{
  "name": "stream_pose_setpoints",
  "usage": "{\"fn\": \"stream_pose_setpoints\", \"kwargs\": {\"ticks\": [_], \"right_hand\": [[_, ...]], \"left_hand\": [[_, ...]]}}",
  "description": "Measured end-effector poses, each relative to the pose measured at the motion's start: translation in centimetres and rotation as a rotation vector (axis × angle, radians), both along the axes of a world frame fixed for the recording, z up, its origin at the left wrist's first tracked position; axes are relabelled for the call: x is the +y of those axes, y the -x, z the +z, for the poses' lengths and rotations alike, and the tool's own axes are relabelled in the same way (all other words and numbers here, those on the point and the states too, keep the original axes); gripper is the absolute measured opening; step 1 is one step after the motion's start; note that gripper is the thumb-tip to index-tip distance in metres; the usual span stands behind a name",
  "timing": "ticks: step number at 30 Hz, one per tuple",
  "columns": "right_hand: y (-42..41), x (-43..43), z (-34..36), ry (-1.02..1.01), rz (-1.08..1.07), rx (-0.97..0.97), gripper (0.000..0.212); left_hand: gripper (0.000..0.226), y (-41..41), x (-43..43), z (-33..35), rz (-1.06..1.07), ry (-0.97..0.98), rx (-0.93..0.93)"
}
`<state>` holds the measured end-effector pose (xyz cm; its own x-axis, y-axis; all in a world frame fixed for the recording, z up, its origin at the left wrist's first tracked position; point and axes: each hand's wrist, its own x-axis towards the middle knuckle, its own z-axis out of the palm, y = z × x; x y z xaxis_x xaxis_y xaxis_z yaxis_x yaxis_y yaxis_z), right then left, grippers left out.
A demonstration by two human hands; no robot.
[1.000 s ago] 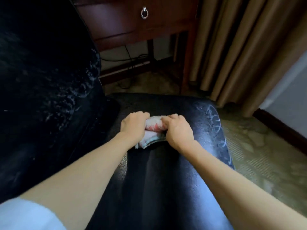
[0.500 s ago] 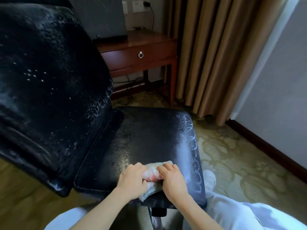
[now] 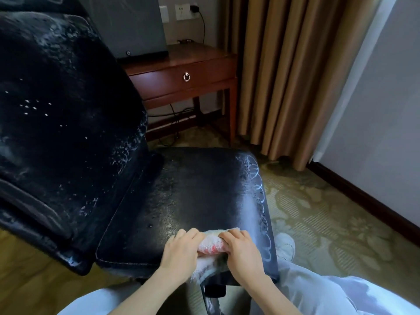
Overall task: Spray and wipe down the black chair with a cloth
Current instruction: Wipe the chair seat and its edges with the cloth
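Head view looks down on a black chair (image 3: 181, 212), which fills most of the left and middle. Its backrest (image 3: 56, 121) stands tilted at the left, flecked with pale droplets and smears. Its seat (image 3: 204, 183) lies flat in the middle, with a pale misted band and looping marks down its right edge.

Tan curtain (image 3: 284, 76) hangs in folds behind the seat on the right, next to a pale wall (image 3: 375, 110) with a dark skirting board. Patterned carpet (image 3: 318, 223) covers the floor to the right of the seat. A dark wooden table (image 3: 193, 62) stands behind the chair against the far wall. It carries a dark screen (image 3: 127, 23), and cables (image 3: 179, 112) trail beneath it.

Pale trouser legs (image 3: 329, 292) show at the bottom, and a light shoe (image 3: 285, 245) rests on the carpet just beside the seat's right edge.

The left hand (image 3: 180, 253) and the right hand (image 3: 244, 253) sit side by side at the seat's near edge, toward its right corner. Each grip is clamped on the cloth (image 3: 210, 243), fingers curled over its top. The cloth is bunched into a roll between them, white with a red patch. It touches the seat, and its lower part hangs over the near edge.

A ring pull (image 3: 186, 77) hangs on the table's drawer front. A wall socket (image 3: 182, 11) above the table has a plug in it.
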<state>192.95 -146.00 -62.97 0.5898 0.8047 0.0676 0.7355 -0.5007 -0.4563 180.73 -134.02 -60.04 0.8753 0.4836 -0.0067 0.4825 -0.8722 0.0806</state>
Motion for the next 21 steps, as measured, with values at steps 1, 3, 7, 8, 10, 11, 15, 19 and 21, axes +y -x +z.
{"fn": "stream_pose_setpoints", "kwargs": {"ticks": [1,3,7,8,10,11,15,19,21], "right_hand": [[-0.6,0.4,-0.1,0.000,-0.010,0.003,0.050],[-2.3,1.4,-0.5,-0.030,-0.021,-0.011,0.051],[-6.4,4.3,-1.1,-0.079,-0.024,-0.050,0.052],[-7.4,5.2,-1.1,-0.097,-0.023,-0.063,0.052],[-9.0,7.3,-1.0,-0.110,-0.019,-0.073,0.052],[-9.6,8.5,-1.1,-0.118,-0.014,-0.077,0.052],[-9.8,12.8,-0.7,-0.107,0.005,-0.079,0.053],[-6.9,15.7,-0.1,-0.047,0.075,-0.004,0.051],[-4.4,16.1,0.3,-0.009,0.132,0.027,0.046]], "left_hand": [[0.063,-0.7,0.5,-0.6,0.000,-0.012,-0.015],[0.065,-2.6,1.4,-0.8,-0.006,0.012,-0.041],[0.054,-6.8,4.4,-1.3,0.022,-0.028,-0.061],[0.054,-7.9,5.4,-1.4,0.037,-0.044,-0.056],[0.054,-9.7,7.3,-1.4,0.065,-0.045,-0.081],[0.054,-10.2,8.5,-1.6,0.073,-0.042,-0.101],[0.048,-10.9,12.6,-1.7,0.101,-0.119,-0.081],[0.044,-9.1,14.8,-0.7,0.179,-0.154,-0.044],[0.041,-6.9,15.0,-0.2,0.219,-0.141,-0.032]]}}
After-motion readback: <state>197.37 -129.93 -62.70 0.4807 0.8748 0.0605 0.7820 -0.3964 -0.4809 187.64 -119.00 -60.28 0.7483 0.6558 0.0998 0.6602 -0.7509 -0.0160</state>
